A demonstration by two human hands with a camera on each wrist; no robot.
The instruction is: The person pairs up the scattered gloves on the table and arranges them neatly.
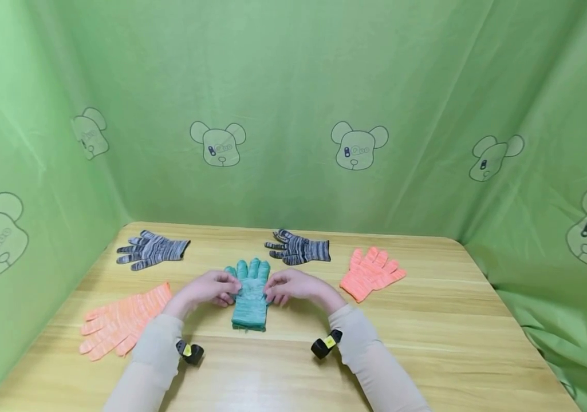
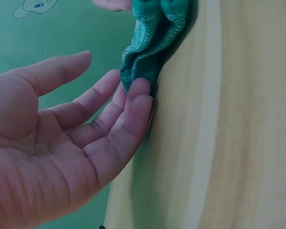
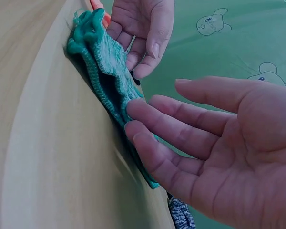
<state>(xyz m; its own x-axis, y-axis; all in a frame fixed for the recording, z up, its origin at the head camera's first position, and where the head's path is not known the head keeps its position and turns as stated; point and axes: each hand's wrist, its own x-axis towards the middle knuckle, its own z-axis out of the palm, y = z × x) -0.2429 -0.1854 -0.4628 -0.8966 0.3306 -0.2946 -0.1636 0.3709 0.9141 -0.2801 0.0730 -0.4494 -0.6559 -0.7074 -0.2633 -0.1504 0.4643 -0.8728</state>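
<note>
A green knit glove (image 1: 251, 297) lies flat on the table, its fingers pointing away and its cuff (image 3: 88, 36) toward the person. At its left edge is my left hand (image 1: 219, 288), with fingertips touching the fabric and the thumb held apart in the left wrist view. My right hand (image 1: 289, 286) touches the opposite edge; its fingers are loosely bent and the thumb (image 3: 209, 90) stands away from them. Side folds of the glove (image 2: 142, 57) show close to the left fingertips. Neither hand pinches the fabric.
Two grey-and-black striped gloves lie farther back, one at left (image 1: 153, 250) and one near the middle (image 1: 299, 248). One orange glove (image 1: 125, 320) lies partly behind the left forearm, another (image 1: 372, 273) to the right. Green curtains (image 1: 293, 68) surround the wooden table (image 1: 453, 343).
</note>
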